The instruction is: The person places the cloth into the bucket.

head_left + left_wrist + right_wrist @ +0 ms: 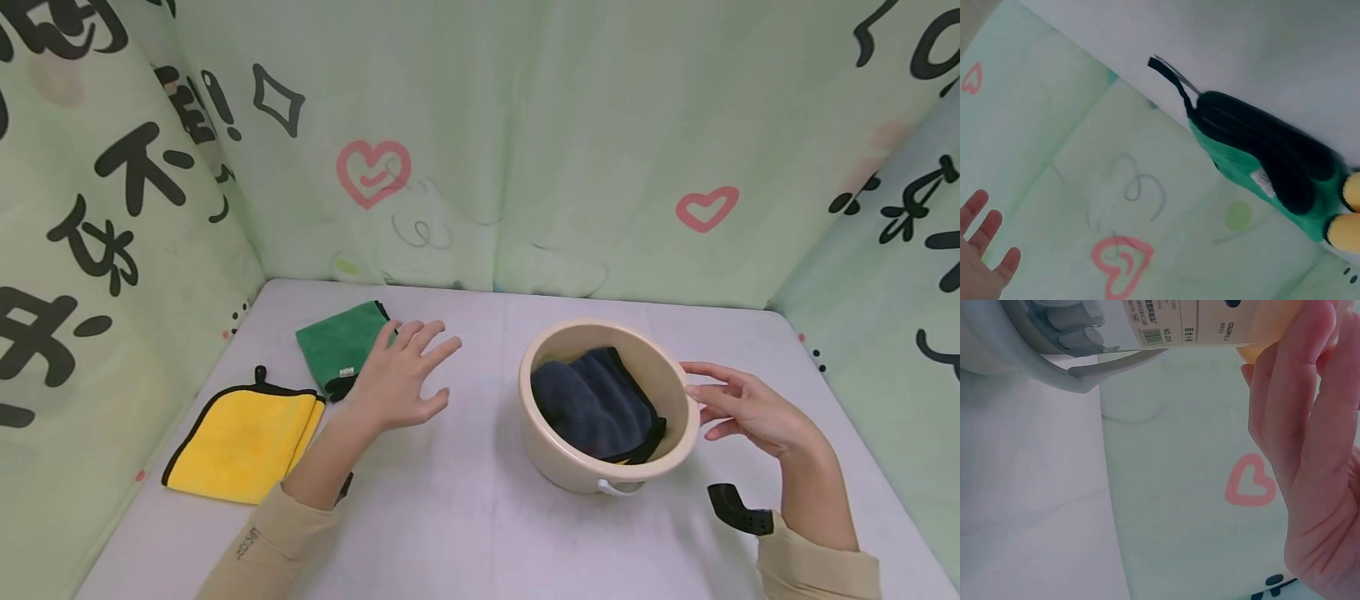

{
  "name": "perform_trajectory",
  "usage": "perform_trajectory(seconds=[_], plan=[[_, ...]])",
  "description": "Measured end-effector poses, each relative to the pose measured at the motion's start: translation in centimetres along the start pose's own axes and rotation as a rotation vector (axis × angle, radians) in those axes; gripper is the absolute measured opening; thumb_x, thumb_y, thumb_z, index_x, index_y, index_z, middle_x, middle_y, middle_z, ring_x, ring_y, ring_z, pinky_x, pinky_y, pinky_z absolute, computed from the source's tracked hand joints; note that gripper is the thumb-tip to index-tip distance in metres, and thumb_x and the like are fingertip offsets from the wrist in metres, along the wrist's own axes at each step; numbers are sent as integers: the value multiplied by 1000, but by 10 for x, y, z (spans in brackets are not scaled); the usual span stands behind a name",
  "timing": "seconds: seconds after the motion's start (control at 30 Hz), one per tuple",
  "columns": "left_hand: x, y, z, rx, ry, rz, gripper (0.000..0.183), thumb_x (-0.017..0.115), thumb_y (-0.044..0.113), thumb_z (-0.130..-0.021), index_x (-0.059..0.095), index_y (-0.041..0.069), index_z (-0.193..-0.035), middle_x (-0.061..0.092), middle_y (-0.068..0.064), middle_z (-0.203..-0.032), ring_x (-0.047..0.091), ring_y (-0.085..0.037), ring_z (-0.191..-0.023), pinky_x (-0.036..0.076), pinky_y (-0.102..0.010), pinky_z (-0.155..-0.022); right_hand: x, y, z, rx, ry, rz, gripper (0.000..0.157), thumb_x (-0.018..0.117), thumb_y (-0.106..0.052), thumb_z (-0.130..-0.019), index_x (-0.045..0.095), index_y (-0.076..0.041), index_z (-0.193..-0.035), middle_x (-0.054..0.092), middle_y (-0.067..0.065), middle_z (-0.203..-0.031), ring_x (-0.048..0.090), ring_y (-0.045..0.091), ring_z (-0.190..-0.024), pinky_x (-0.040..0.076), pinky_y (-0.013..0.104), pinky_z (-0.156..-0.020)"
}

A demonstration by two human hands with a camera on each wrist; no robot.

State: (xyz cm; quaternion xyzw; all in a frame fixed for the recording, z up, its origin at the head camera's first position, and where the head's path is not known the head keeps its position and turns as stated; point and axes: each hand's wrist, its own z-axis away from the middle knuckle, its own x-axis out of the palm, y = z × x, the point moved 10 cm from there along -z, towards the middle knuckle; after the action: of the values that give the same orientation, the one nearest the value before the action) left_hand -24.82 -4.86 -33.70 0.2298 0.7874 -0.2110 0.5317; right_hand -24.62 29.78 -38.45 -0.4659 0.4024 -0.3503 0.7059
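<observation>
A cream bucket (534,433) stands right of the table's middle, a folded dark blue cloth (592,400) inside it. My right hand (753,408) is at the bucket's right side, fingertips right at the rim and fingers fairly straight. In the right wrist view, those fingers (1294,406) reach up to the rim. My left hand (401,379) hovers with spread fingers, palm down and holding nothing. Beside it lies a folded green cloth (337,337) with black edging, partly covered by the hand in the head view. A folded yellow cloth (240,442) with a black hanging loop lies nearer me.
A white cover spreads over the table (457,533). Pale green curtains (525,167) with hearts and black lettering enclose its back and sides. The bucket's pale handle (618,487) hangs at its front. Under the dark cloth, a bit of yellow shows.
</observation>
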Motion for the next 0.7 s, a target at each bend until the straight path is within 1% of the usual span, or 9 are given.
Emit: perform_trajectory(seconds=[0.13,0.37,0.57,0.7], plan=[[0,-23,22,-73,-6,-24,52,55,39,-77,52,20,-126,45,-8,-130,40,-26,-115,26,-49,-100,0,0,0,2,-1,0,36,46,-8,-95,50,-39,-111,68,-2,-85,65,16,-69,54,28,-56],[6,-61,60,-231,-76,-3,57,58,38,-75,49,16,-128,41,-12,-133,37,-31,-118,23,-53,-100,2,-1,0,-9,-13,-12,37,45,-7,-95,51,-39,-112,68,-2,-85,65,16,-69,54,28,-56],[11,-87,95,-326,-85,16,58,59,36,-75,47,15,-127,39,-14,-132,36,-35,-116,23,-54,-97,2,-2,0,-10,-20,-15,36,45,-7,-95,50,-39,-112,68,-2,-85,65,15,-70,54,28,-56],[14,-100,118,-393,-116,31,57,58,33,-76,46,14,-128,38,-15,-132,34,-36,-116,21,-56,-97,2,-1,0,2,-16,-11,36,45,-8,-96,50,-39,-111,68,-3,-86,65,15,-70,54,28,-56]])
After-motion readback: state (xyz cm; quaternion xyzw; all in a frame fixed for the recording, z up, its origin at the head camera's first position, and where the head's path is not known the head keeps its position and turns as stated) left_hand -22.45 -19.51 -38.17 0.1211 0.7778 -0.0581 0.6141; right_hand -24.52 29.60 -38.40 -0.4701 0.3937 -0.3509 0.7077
